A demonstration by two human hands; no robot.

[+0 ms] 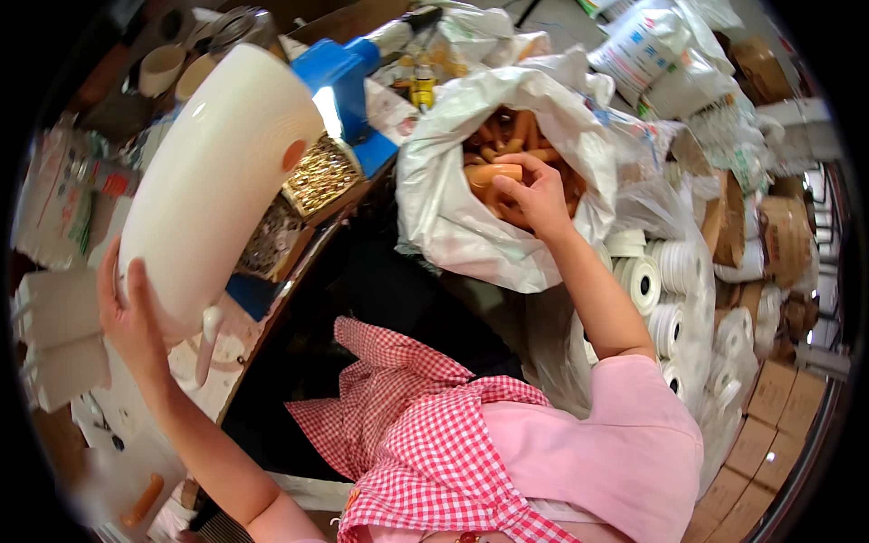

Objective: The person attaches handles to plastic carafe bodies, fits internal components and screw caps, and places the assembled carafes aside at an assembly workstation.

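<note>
One vessel (213,181), two hands (136,312) (546,197), one held piece (489,174)

Cream, orange-brown, pink and checks.
The glossy, rounded cream-white vessel (213,181) bears a round orange-brown spot (294,155); the smooth curved pieces (490,175) in the crinkled white plastic sack (436,181) run from tan to orange-brown. The cloth apron (453,434) is checked red and white, the short-sleeved shirt (625,416) plain pale pink. The boxy machine (335,80) is bright blue, the small metal bits (321,178) gold.
</note>
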